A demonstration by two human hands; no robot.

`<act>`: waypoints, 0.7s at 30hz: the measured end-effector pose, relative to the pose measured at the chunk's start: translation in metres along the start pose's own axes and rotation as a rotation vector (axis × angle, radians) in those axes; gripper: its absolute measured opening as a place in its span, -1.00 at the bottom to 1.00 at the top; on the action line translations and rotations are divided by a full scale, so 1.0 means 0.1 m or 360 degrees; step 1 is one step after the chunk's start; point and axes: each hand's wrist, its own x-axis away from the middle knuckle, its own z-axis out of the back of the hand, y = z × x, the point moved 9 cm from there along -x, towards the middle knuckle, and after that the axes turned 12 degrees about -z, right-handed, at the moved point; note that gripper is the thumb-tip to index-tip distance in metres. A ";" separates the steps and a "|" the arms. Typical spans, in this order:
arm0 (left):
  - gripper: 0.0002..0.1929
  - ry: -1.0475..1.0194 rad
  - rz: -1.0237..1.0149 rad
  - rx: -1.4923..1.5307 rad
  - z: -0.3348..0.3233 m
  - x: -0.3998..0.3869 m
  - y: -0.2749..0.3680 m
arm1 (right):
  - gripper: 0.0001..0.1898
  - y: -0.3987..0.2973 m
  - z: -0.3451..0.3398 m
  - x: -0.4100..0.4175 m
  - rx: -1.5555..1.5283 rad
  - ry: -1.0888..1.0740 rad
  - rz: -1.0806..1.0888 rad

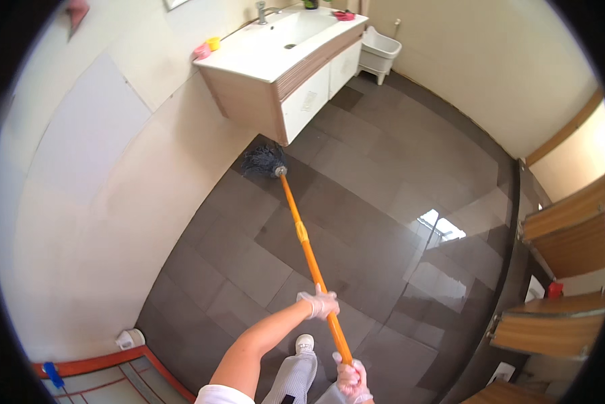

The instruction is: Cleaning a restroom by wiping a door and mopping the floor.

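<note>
My left hand point(322, 304), in a clear disposable glove, grips the orange handle point(313, 262) of a mop partway along its length. Lower in the view, my right hand point(353, 380), gloved the same way, is closed around the handle's near end. The handle slants away from me to a dark blue-grey string mop head point(263, 160). Its strands lie spread on the dark tiled floor point(368, 252), close to the left wall and by the near corner of the vanity cabinet point(305, 103).
A white sink point(302, 30) tops the vanity, with a white mop bucket point(380, 53) beyond it. Wooden stall doors point(544, 328) line the right side. At lower left are a white jug point(130, 338) and a red-framed panel point(95, 359). Glossy reflections show on the floor.
</note>
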 end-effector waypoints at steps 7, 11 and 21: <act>-0.83 -0.0164 -0.0363 0.0231 -0.54 0.13 1.34 | -0.69 0.69 0.40 1.09 0.0071 0.0436 0.0267; -0.78 -0.0010 -0.0459 0.0532 -0.61 0.12 2.00 | -0.77 1.07 0.29 1.80 0.0751 0.1381 0.0256; -0.77 0.0282 -0.0529 0.0315 -0.19 -0.30 1.74 | -0.92 1.16 -0.84 1.40 0.0983 0.1405 0.0401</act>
